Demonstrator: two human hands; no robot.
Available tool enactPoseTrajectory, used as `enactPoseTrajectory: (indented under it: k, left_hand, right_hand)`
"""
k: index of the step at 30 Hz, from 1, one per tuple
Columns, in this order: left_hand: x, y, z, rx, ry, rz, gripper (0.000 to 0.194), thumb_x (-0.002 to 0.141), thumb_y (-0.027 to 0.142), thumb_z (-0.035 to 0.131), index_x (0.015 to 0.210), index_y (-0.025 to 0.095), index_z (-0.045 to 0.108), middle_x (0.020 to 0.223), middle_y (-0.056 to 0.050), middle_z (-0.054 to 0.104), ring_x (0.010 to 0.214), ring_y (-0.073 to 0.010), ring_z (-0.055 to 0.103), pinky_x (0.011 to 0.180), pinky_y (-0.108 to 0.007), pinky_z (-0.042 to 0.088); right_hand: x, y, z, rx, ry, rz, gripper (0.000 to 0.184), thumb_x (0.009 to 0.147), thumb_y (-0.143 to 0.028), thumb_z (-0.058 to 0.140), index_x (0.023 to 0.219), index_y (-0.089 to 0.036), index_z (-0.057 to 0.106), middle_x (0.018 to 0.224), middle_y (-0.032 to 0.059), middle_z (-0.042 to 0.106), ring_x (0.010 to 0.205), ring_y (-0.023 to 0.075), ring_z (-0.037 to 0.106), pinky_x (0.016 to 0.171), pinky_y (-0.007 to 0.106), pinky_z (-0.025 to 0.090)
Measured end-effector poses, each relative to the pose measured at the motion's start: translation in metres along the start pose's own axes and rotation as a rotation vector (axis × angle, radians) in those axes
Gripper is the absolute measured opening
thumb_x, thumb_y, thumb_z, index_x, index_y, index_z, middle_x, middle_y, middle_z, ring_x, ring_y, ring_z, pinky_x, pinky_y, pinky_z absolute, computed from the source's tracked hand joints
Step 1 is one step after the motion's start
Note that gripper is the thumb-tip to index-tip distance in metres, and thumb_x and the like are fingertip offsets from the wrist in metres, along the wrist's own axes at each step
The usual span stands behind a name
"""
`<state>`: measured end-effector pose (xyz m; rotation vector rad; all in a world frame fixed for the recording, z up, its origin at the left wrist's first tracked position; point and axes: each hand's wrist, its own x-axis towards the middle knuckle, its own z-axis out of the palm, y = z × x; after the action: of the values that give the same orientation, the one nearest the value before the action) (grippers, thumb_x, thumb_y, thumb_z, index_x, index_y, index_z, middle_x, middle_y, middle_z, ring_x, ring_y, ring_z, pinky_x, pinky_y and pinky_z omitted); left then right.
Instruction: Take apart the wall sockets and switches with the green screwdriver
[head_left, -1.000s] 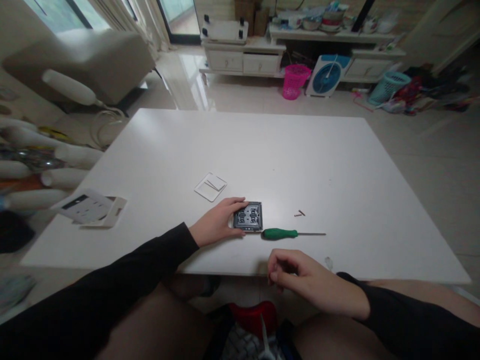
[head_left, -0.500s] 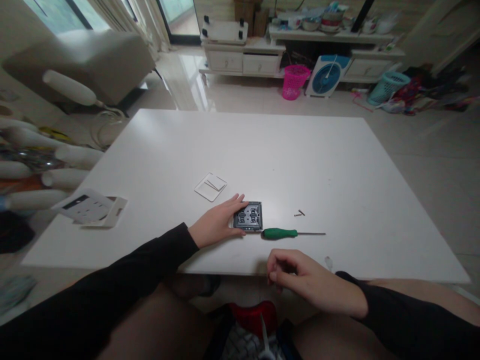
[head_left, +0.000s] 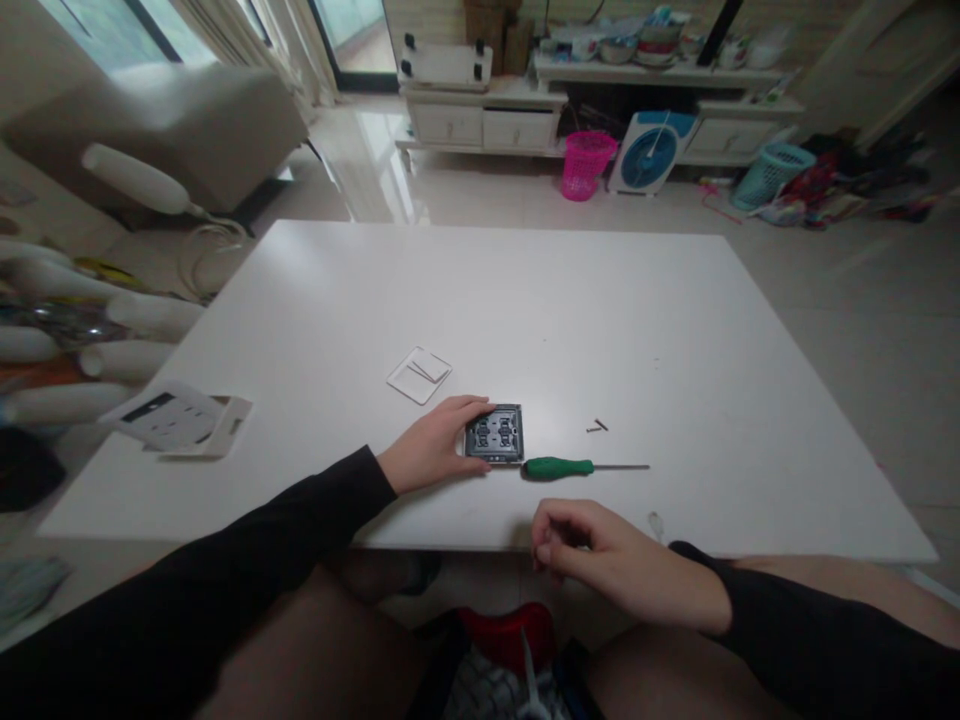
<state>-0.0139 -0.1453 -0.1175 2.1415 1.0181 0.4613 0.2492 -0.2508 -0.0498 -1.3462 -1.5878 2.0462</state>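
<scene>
My left hand (head_left: 431,442) holds the left side of a black square wall switch (head_left: 495,433) lying on the table, thumb at the near edge and fingers at the far edge. Two matching mechanisms show on the switch's upper face. A screwdriver (head_left: 559,468) with a green handle lies just right of it, its shaft pointing right. Loosely curled, my right hand (head_left: 592,550) rests at the table's near edge below the screwdriver, with nothing visible in it. Small screws (head_left: 598,427) lie beyond the shaft. A white square cover plate (head_left: 409,381) with loose white pieces (head_left: 433,365) sits behind my left hand.
The white table (head_left: 525,290) stretches away in front of me. On its left side lie a printed sheet (head_left: 174,415) and an open white box (head_left: 231,428). A small clear scrap (head_left: 656,525) lies near the front edge. Beyond the table stand a pink basket (head_left: 585,165) and a fan (head_left: 651,152).
The fingers of my left hand stretched out slightly, then came back down on the switch's far edge. My right hand has stayed almost still. The camera view shifted a little.
</scene>
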Motion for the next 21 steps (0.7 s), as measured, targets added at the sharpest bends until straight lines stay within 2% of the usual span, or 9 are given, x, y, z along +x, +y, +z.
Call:
enactPoseTrajectory:
  k: [10,16,21]
  left_hand:
    - [0.0022,0.0103,-0.0016,0.031,-0.008,-0.016,0.075,0.075,0.033,0.087,0.142,0.021,0.054,0.143,-0.014,0.061,0.134,-0.0332,0.057,0.117,-0.055,0.047]
    - [0.0023,0.0065,-0.0001,0.043,-0.023,-0.026,0.08,0.077,0.039,0.087,0.146,0.021,0.05,0.147,-0.015,0.058,0.137,-0.0341,0.055,0.119,-0.056,0.044]
    - [0.0004,0.0047,0.0008,0.051,-0.04,-0.023,0.082,0.079,0.036,0.085,0.15,0.019,0.047,0.152,-0.016,0.054,0.141,-0.0322,0.051,0.123,-0.053,0.042]
  right_hand:
    - [0.0005,-0.0033,-0.0012,0.01,-0.011,-0.016,0.009,0.09,-0.027,0.063,0.084,-0.019,0.063,0.071,-0.0021,0.057,0.067,0.0138,0.049,0.064,0.026,0.037]
    - [-0.0001,-0.0019,-0.0019,0.009,-0.014,-0.007,0.01,0.09,-0.027,0.062,0.084,-0.019,0.063,0.071,-0.0018,0.058,0.066,0.0138,0.05,0.063,0.026,0.037]
    - [0.0003,-0.0017,-0.0016,-0.047,-0.009,-0.017,0.009,0.091,-0.025,0.062,0.084,-0.019,0.063,0.071,-0.002,0.059,0.067,0.0141,0.05,0.063,0.026,0.037]
